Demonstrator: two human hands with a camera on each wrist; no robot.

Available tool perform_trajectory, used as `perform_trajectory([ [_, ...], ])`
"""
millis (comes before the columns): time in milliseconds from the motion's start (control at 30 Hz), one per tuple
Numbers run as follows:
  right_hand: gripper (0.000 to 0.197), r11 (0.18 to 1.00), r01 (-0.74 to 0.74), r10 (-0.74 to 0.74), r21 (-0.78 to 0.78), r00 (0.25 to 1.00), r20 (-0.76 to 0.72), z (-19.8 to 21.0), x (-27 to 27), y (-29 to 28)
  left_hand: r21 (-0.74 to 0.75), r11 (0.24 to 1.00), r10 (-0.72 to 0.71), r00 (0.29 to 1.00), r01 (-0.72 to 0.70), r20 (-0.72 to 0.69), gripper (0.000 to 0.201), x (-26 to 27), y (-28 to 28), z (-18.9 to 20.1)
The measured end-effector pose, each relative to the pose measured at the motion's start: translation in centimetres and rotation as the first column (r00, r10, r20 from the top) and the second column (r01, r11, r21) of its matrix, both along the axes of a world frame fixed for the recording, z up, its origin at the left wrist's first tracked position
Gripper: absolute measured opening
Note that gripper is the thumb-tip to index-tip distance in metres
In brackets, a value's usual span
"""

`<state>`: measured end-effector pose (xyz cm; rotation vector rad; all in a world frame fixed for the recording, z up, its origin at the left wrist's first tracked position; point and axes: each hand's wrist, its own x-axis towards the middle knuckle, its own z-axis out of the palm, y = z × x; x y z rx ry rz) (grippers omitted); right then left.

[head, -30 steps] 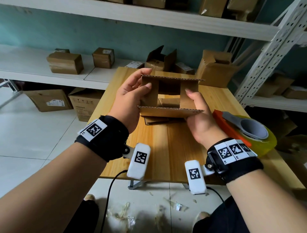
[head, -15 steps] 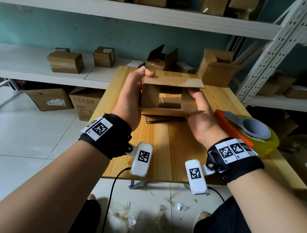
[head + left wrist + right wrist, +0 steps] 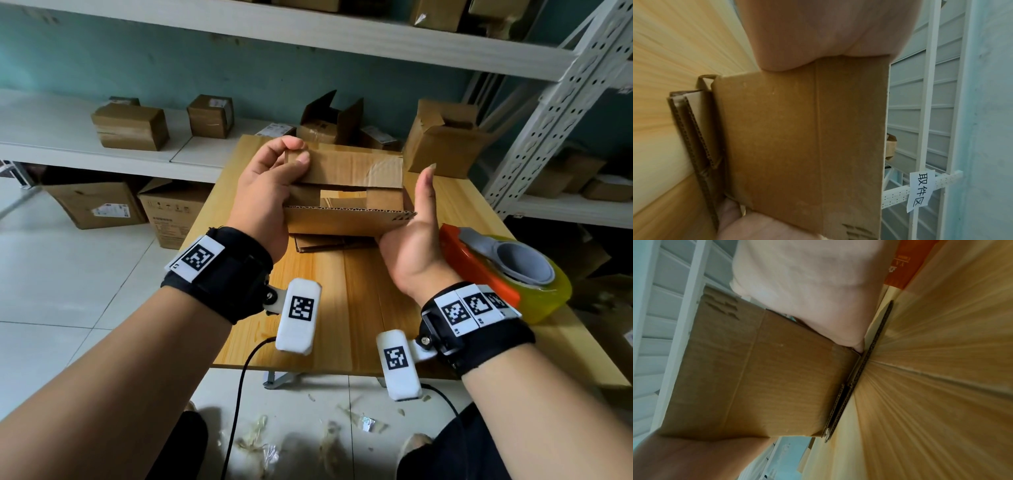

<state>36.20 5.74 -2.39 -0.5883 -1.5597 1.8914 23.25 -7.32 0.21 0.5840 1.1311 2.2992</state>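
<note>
Pinching one flap of the cardboard box (image 3: 346, 224), left hand (image 3: 267, 197) faces right hand (image 3: 414, 246) pressed flat opposite.

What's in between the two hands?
A cardboard box: the left hand grips its left end, and the right hand presses against its right end. The head view shows this best.

This is a storeroom for packing parcels. White metal shelves (image 3: 342, 32) hold small brown cardboard boxes (image 3: 130, 127) along the top and left. Bigger brown boxes (image 3: 97, 205) sit on the floor, left. An orange tape holder (image 3: 469, 262) lies on the wooden table (image 3: 342, 308).
</note>
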Motion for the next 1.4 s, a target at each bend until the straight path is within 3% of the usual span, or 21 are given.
perform_trajectory([
  [100,0.112,0.999,0.014,-0.015,0.03,1.0,0.028,0.0,-0.4,0.0,-0.029,0.997,0.071,0.997,-0.071,0.002,0.014,0.5,0.2,-0.1],
  [200,0.133,0.998,0.037,-0.041,0.043,0.995,0.089,0.3,-0.6,-0.2,-0.083,0.985,0.155,0.987,-0.151,0.042,0.014,0.3,0.3,-0.3],
  [333,0.134,0.994,0.085,-0.092,0.072,0.991,0.095,0.8,-0.7,-0.6,-0.117,0.986,0.135,0.985,-0.123,0.107,0.028,0.2,0.1,0.2],
  [400,0.128,0.989,0.132,-0.139,0.069,0.985,0.098,1.0,-0.8,-0.9,-0.122,0.987,0.114,0.989,-0.103,0.089,0.025,0.5,0.0,0.5],
  [467,0.137,0.985,0.164,-0.168,0.045,0.978,0.122,1.1,-0.9,-1.0,-0.141,0.985,0.107,0.994,-0.103,0.022,0.021,0.7,0.2,0.5],
  [500,0.134,0.985,0.171,-0.174,0.033,0.975,0.136,1.4,-0.8,-1.1,-0.148,0.983,0.105,0.994,-0.107,-0.024,0.021,0.8,0.3,0.4],
  [600,0.079,0.984,0.177,-0.18,0.032,0.975,0.132,2.2,-0.6,-1.5,-0.153,0.984,0.088,0.995,-0.093,-0.038,0.015,0.9,0.3,0.3],
  [633,0.071,0.983,0.178,-0.181,0.036,0.974,0.135,2.2,-0.6,-1.4,-0.16,0.983,0.082,0.996,-0.085,-0.026,0.015,0.7,0.3,0.2],
  [900,0.067,0.972,0.141,-0.143,0.189,0.99,-0.004,2.9,0.2,-2.1,-0.241,0.968,0.094,0.991,-0.068,0.099,0.016,0.4,-0.3,1.7],
  [967,0.073,0.976,0.082,-0.089,0.202,0.996,0.023,2.9,0.3,-2.1,-0.327,0.943,0.112,0.987,-0.067,0.119,0.026,0.3,-0.6,2.1],
  [1067,0.078,0.996,0.021,-0.031,0.089,0.993,0.113,2.9,0.5,-2.0,-0.448,0.894,0.06,0.988,0.009,0.14,0.026,0.0,-1.2,2.8],
  [1233,0.042,0.997,-0.076,0.08,-0.03,0.978,0.192,3.4,1.2,-1.4,-0.565,0.822,-0.035,0.995,0.079,0.089,0.036,0.4,-1.6,2.7],
  [1400,0.042,0.998,-0.069,0.063,0.013,0.965,0.254,3.6,1.2,-1.1,-0.574,0.813,-0.048,0.994,0.099,0.103,0.04,0.1,-1.7,2.3],
])
